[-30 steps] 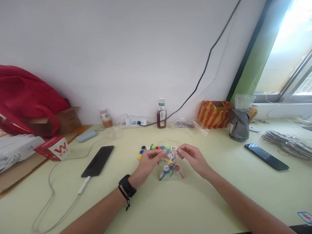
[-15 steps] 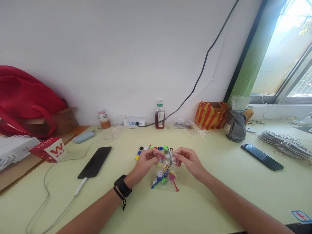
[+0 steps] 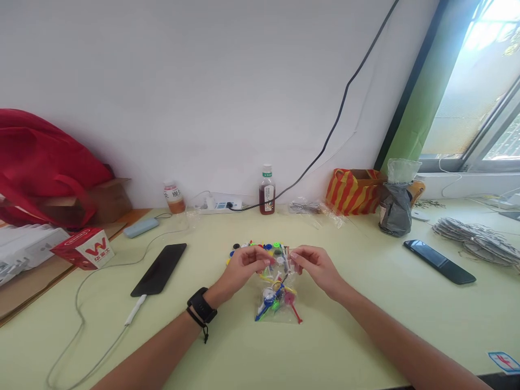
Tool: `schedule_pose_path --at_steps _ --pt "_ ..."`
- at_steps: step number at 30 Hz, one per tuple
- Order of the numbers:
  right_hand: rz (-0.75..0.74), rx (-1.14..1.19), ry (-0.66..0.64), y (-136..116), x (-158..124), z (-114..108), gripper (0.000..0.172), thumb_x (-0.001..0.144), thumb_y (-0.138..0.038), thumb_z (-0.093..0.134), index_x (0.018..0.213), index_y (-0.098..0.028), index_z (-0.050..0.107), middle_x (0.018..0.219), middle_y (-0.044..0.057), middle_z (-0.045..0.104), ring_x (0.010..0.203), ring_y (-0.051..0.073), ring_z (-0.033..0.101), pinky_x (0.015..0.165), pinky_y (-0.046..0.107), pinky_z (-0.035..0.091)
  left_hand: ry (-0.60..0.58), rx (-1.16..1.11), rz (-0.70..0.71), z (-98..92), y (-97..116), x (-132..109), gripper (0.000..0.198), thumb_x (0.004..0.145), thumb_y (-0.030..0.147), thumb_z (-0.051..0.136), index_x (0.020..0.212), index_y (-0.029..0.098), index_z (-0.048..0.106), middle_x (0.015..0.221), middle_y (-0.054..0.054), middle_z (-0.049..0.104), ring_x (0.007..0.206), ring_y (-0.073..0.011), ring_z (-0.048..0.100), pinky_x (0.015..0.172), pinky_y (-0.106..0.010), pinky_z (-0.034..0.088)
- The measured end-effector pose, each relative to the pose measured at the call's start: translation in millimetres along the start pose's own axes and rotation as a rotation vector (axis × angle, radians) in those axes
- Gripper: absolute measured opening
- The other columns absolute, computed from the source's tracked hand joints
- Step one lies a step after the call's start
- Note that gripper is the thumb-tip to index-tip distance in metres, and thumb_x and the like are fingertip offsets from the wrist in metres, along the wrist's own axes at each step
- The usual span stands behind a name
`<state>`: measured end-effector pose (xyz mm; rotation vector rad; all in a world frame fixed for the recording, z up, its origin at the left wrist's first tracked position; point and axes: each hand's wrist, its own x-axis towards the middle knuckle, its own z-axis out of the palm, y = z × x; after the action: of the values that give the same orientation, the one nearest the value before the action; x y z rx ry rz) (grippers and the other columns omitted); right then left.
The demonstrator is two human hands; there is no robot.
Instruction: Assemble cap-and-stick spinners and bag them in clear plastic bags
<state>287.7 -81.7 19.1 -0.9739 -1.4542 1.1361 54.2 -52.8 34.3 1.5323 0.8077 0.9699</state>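
Between my hands a clear plastic bag (image 3: 280,314) lies on the table, with coloured plastic parts inside: a white-and-blue round piece (image 3: 268,296), a pink disc (image 3: 289,298) and a red stick (image 3: 296,313). My left hand (image 3: 248,266) pinches the bag's upper left edge, thumb against fingers. At the upper right edge my right hand (image 3: 312,267) pinches the bag in the same way. Just behind the bag sit several small coloured round pieces (image 3: 277,246), partly hidden by my hands.
A black phone (image 3: 160,270) on a white cable lies left, another phone (image 3: 439,261) right. Along the wall stand a bottle of dark red drink (image 3: 267,190), a power strip (image 3: 221,206) and a striped bag (image 3: 353,192). A red box (image 3: 84,248) is far left.
The bag's lower part has shifted slightly toward me and to the right. Both hands keep their pinch on its upper edge, and the whole view has moved a little.
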Motion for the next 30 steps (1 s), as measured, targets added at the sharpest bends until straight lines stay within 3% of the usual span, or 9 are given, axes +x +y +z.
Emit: schedule_pose_path --at_steps 3,7,13,16,19,22,25,30 --pt "0.0 0.005 0.023 0 1 -1 0.044 0.083 -0.061 0.075 0.096 -0.019 0.074 0.073 0.003 0.066 0.067 0.017 0.058 0.064 0.033 0.051 0.062 0.002 -0.002 0.5 -1 2 0.026 0.08 0.039 0.082 0.086 0.014 0.078 0.079 -0.006 0.074 0.069 -0.0154 0.061 0.066 -0.026 0.049" --pt "0.002 0.043 0.032 1 1 -2 0.043 0.082 -0.054 0.077 0.104 -0.017 0.077 0.074 0.003 0.067 0.067 0.017 0.058 0.064 0.033 0.05 0.089 -0.033 0.012 -4.4 -6 4 0.031 0.08 0.038 0.083 0.1 0.015 0.079 0.09 -0.008 0.077 0.078 -0.0182 0.066 0.071 -0.029 0.054" --pt "-0.015 0.088 0.04 4 0 -5 0.03 0.083 -0.045 0.077 0.097 -0.019 0.082 0.072 0.003 0.068 0.065 0.016 0.056 0.063 0.033 0.047 0.13 -0.179 -0.002 -8.0 -6 5 0.017 0.082 0.029 0.077 0.09 0.015 0.082 0.082 -0.006 0.074 0.076 -0.016 0.065 0.072 -0.025 0.053" --pt "-0.02 0.104 0.034 5 1 -7 0.028 0.085 -0.045 0.076 0.094 -0.019 0.082 0.076 0.004 0.068 0.066 0.016 0.057 0.064 0.033 0.048 0.122 -0.225 0.019 -6.8 -6 4 0.022 0.085 0.033 0.072 0.088 0.013 0.082 0.082 -0.009 0.075 0.076 -0.0176 0.066 0.074 -0.027 0.054" --pt "-0.001 0.154 0.036 4 1 -7 0.032 0.091 -0.05 0.068 0.094 -0.02 0.077 0.084 0.006 0.069 0.073 0.018 0.06 0.069 0.034 0.05 0.135 -0.163 0.055 -4.4 -6 3 0.031 0.089 0.041 0.072 0.089 0.012 0.083 0.078 -0.01 0.076 0.073 -0.0182 0.067 0.072 -0.028 0.054" --pt "0.002 0.185 0.049 2 0 -4 0.034 0.094 -0.054 0.065 0.109 -0.023 0.07 0.085 0.003 0.068 0.073 0.017 0.062 0.07 0.033 0.051 0.187 -0.065 0.065 -0.7 -7 1 0.027 0.081 0.039 0.083 0.088 0.013 0.082 0.081 -0.009 0.077 0.074 -0.0178 0.068 0.069 -0.027 0.055" --pt "-0.01 0.152 0.033 1 0 0 0.038 0.09 -0.051 0.073 0.117 -0.025 0.064 0.081 -0.001 0.064 0.073 0.016 0.062 0.069 0.031 0.051 0.177 -0.05 0.081 2.4 -7 -1 0.032 0.075 0.036 0.089 0.097 0.015 0.079 0.087 -0.008 0.078 0.078 -0.0187 0.07 0.071 -0.027 0.057" --pt "-0.026 0.08 0.04 6 3 -1 0.035 0.083 -0.049 0.081 0.1 -0.021 0.069 0.083 0.002 0.067 0.073 0.016 0.061 0.068 0.03 0.052 0.124 -0.056 0.084 3.0 -8 -2 0.048 0.078 0.035 0.088 0.119 0.017 0.072 0.085 -0.004 0.076 0.078 -0.0167 0.069 0.073 -0.026 0.057"
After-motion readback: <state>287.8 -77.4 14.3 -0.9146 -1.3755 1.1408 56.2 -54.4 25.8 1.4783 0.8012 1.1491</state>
